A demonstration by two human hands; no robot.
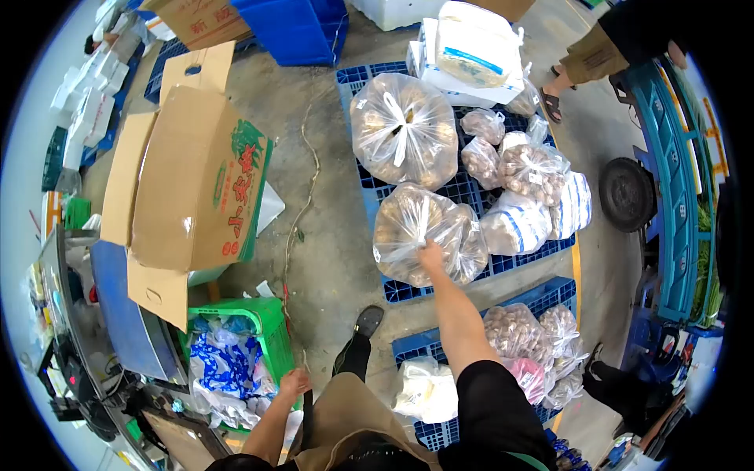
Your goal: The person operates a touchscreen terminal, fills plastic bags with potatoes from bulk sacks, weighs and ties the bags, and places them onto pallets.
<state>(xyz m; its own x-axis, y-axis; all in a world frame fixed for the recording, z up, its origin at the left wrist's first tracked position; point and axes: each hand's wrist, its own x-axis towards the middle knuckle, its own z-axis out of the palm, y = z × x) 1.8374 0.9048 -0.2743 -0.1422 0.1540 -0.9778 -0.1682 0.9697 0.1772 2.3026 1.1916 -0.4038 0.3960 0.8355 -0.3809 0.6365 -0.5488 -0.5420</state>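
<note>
My right hand [430,255] reaches out over the pallet and is closed on the gathered top of a clear plastic bag [402,228]. The bag is full of rounded, light-brown produce whose kind I cannot make out. A smaller, similar clear bag [469,253] presses against its right side. Behind it sits another large bag [404,129] with a knotted top. Down at the left, my left hand [295,382] is curled beside the green crate [275,334]. A dark strap [307,412] hangs just below it, but whether the fingers hold it is unclear.
Blue pallets [400,292] carry more bags and a white foam box [471,94]. A large open cardboard box [196,180] stands left. Right are a blue cart [664,204] with a black wheel [627,195] and another person's leg [593,56]. A cord [306,157] crosses the floor.
</note>
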